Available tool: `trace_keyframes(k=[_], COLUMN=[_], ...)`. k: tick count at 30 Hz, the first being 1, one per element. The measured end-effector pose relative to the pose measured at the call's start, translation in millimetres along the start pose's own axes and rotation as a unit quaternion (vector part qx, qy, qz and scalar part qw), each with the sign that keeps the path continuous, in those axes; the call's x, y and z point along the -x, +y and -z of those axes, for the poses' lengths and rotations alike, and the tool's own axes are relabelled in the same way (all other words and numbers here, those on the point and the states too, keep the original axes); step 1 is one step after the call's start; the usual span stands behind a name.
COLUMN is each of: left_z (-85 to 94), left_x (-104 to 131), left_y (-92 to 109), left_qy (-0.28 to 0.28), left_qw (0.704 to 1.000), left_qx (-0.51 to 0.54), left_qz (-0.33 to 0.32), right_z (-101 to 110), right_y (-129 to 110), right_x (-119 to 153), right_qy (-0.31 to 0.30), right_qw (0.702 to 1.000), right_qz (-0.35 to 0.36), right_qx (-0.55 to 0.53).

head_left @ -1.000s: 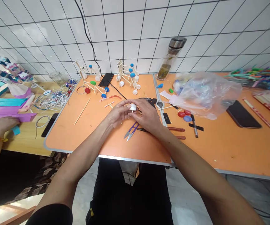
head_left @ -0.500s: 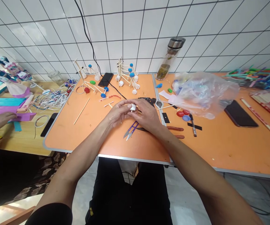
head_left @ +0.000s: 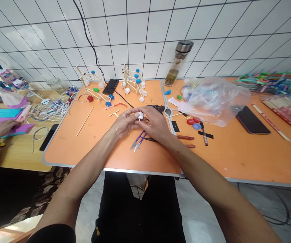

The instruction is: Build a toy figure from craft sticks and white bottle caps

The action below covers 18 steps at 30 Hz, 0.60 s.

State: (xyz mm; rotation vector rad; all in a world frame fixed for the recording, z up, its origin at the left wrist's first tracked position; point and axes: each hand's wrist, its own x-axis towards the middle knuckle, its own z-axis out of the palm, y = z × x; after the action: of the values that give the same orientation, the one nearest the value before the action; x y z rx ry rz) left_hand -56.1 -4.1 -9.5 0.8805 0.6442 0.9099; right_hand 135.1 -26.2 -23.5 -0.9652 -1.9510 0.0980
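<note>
Between the fingertips of both hands is a small white round cap (head_left: 140, 115) with a short pale stub under it. My left hand (head_left: 124, 124) pinches it from the left, thumb on top. My right hand (head_left: 155, 123) closes on it from the right, its fingers partly hidden behind. Just below the hands lie purple thread snips (head_left: 138, 141), blades toward me. Red-handled pliers (head_left: 185, 137) stick out from under my right wrist, their head mostly covered. A short stick joint (head_left: 115, 113) rests left of my fingers.
Stick models with coloured caps (head_left: 137, 81) stand at the back, beside a phone (head_left: 110, 86). A glass bottle (head_left: 177, 64), a plastic bag (head_left: 213, 99), a marker (head_left: 204, 134) and another phone (head_left: 253, 120) are on the right. At left, another person's hand (head_left: 2, 128) touches purple paper.
The view has shifted slightly, so the table things appear a little further left. Both hands keep hold of the white cap in nearly the same pose.
</note>
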Motion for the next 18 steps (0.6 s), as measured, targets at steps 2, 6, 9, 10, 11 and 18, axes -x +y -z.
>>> trace_keyframes(k=[2,6,9,10,11,18], left_z=[-0.6,0.0,1.2,1.6,1.8,2.1], left_x=[0.5,0.7,0.4,0.3,0.2,0.2], left_y=[0.9,1.7,1.0,0.6,0.2,-1.4], left_qy=[0.005,0.006,0.003,0.001,-0.001,0.009], left_qw=[1.0,1.0,0.998,0.998,0.998,0.996], left_qx=[-0.009,-0.027,-0.051,-0.056,-0.06,-0.074], left_qz=[0.004,0.013,0.024,0.027,0.029,0.042], right_z=[0.2,-0.7,-2.8,-3.6,-4.3,-5.2], right_y=[1.2,5.1,7.0,7.0,6.9,4.7], right_x=[0.3,1.9,3.0,3.2,3.4,3.1], right_qy=[0.002,0.014,0.015,0.016,0.019,0.009], right_qw=[1.0,1.0,0.999,0.999,0.999,0.999], right_qz=[0.004,0.014,0.015,0.02,0.028,0.024], right_qx=[0.001,0.009,0.026,0.031,0.034,0.04])
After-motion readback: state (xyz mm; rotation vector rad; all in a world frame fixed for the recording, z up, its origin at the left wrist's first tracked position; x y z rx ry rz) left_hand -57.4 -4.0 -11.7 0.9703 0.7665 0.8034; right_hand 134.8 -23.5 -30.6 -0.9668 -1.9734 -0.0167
